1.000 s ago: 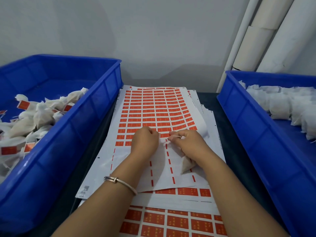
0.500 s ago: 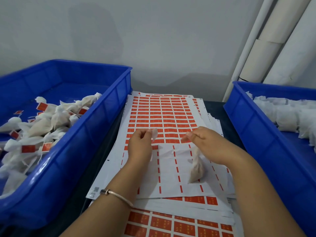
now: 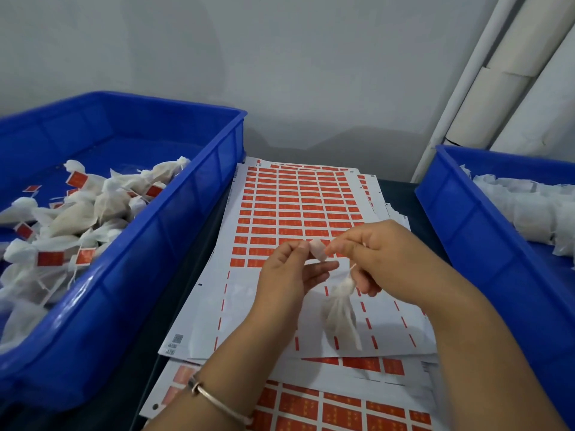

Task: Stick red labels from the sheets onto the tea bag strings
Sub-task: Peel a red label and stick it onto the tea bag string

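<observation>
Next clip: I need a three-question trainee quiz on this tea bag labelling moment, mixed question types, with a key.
1. True or false: the left hand lies flat on the label sheet.
2. Which bin holds tea bags that already carry red labels?
A. the left bin
B. the right bin
3. Fill in: the tea bag hangs below the ___ hand.

Key
1. False: it is raised and pinches a peeled label, white side showing.
2. A: red labels show among its bags; the right bin's bags look plain white.
3. Right: the right hand holds it by the string.
</observation>
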`<move>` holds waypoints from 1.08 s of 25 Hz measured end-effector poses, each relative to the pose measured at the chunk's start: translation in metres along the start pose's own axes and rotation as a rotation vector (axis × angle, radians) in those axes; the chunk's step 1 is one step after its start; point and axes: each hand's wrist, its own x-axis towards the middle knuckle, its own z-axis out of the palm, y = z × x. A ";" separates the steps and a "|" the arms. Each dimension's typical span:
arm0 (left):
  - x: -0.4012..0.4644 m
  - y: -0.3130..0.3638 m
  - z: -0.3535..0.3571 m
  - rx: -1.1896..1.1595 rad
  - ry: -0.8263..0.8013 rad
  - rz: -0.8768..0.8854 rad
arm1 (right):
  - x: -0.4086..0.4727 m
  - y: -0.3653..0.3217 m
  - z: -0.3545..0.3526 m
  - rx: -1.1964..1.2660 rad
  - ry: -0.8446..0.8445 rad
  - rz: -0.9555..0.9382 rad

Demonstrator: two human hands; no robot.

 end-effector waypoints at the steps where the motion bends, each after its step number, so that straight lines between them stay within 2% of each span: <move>1: -0.002 0.001 0.000 0.022 -0.006 0.009 | 0.000 -0.001 -0.001 0.045 -0.026 -0.006; 5: -0.009 0.003 0.001 0.087 -0.012 0.017 | -0.005 -0.001 -0.006 -0.005 -0.190 -0.039; 8: -0.012 0.004 0.003 0.117 0.029 0.024 | -0.007 -0.002 -0.010 -0.104 -0.212 -0.025; 16: -0.018 0.004 0.007 0.137 0.073 -0.062 | -0.012 -0.014 -0.013 -0.415 0.026 -0.087; 27: -0.017 0.006 0.006 0.040 -0.031 -0.208 | -0.001 0.003 -0.007 -0.412 0.126 -0.084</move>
